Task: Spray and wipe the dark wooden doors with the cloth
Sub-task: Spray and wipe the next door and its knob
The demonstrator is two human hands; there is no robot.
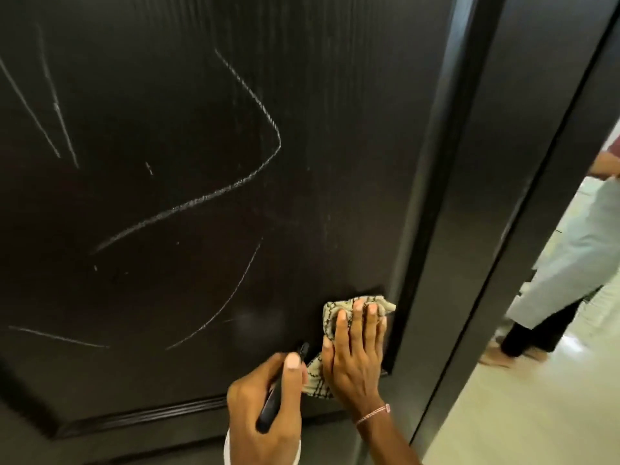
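The dark wooden door [174, 95] fills the view, and white scribble lines [214, 193] cross its panel. My right hand [355, 357] lies flat on a beige patterned cloth [335, 312] and presses it against the panel's lower right corner, fingers straight. A pink bracelet is on that wrist. Just left of it, my left hand [265, 407] grips a spray bottle [271, 404] by its black head. The nozzle points up at the door near the cloth. The bottle's white body is mostly hidden under the hand. A faint misty patch [251, 322] shows on the door left of the cloth.
The door's raised moulding [144, 416] runs below the panel. To the right stand the door's edge and a dark frame [476, 229]. Beyond them is an opening onto a pale tiled floor [520, 414]. A barefoot person in light clothing [570, 263] stands there.
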